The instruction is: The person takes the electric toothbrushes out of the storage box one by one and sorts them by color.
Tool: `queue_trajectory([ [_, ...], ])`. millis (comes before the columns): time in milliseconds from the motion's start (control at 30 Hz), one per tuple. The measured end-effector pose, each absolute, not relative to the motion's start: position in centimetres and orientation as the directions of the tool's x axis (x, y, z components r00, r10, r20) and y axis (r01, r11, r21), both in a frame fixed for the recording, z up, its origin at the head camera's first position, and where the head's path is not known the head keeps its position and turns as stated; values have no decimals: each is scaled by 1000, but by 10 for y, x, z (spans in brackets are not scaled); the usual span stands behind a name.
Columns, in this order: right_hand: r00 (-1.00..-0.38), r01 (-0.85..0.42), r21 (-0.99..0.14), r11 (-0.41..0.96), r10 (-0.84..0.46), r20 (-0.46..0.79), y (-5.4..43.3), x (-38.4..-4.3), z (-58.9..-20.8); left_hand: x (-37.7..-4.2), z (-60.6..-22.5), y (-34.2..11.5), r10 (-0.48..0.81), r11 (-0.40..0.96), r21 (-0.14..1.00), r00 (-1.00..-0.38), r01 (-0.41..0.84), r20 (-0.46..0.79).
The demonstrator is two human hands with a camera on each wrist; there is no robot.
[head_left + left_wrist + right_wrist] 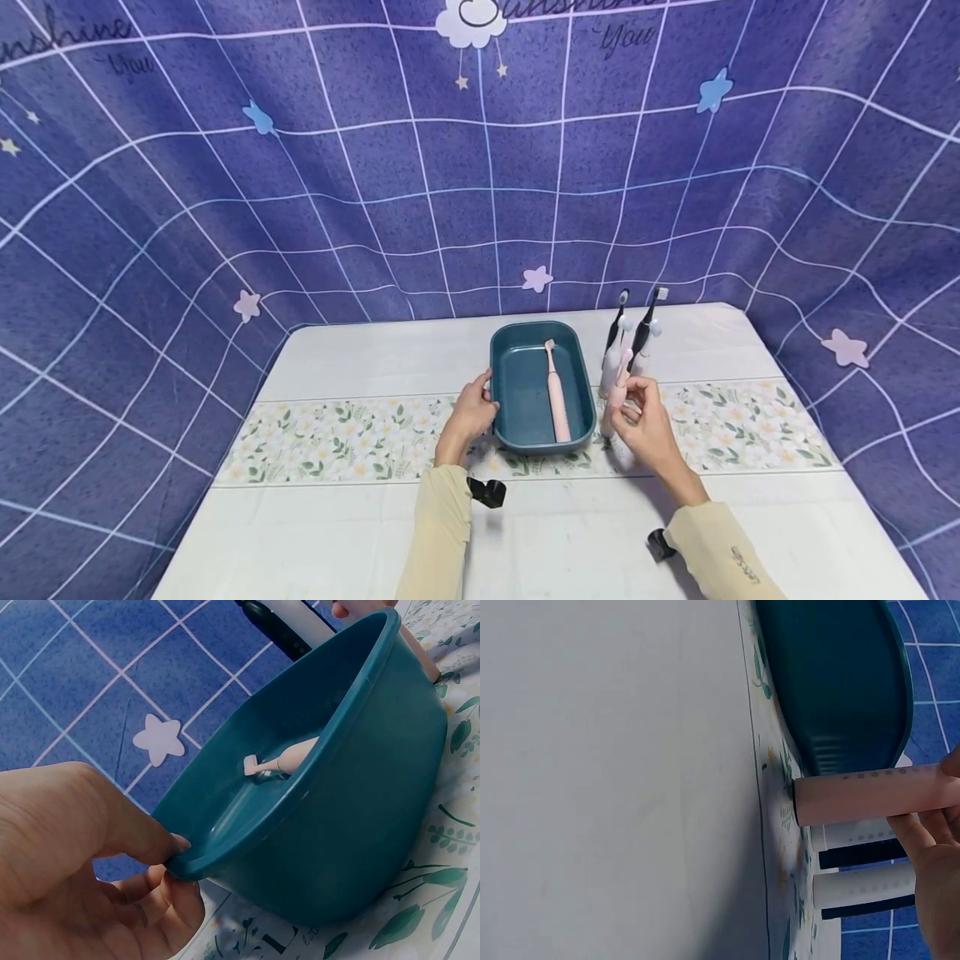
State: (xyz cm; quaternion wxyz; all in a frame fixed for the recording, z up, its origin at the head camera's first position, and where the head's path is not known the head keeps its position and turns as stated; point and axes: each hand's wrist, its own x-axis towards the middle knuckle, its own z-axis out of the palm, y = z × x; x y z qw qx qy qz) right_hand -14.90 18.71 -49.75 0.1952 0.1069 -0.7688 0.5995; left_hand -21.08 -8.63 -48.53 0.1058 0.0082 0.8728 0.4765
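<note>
A teal plastic basin (517, 400) stands on the table, and a pink electric toothbrush (557, 406) lies lengthwise inside it. At the basin's left side my left hand (470, 414) pinches the rim between thumb and fingers, as the left wrist view shows closely. To the right of the basin, my right hand (649, 427) holds a second pink electric toothbrush (859, 798) upright by its handle. Whether the base of this toothbrush touches the table, I cannot tell. Its lower end is close to the basin's right wall.
Just behind my right hand stand several upright electric toothbrushes, among them a black one (642, 335) and a white one (609, 363), partly hidden by one another. A floral band (337, 442) crosses the white tablecloth (322, 533). A purple curtain (390, 208) hangs behind the table.
</note>
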Motion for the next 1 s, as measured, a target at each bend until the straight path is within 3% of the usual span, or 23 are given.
queue_trajectory([
  [1000, -861, -471, -833, 292, 52, 505, 188, -142, -497, -211, -487, -86, 112, 556, 828, -981, -73, -161],
])
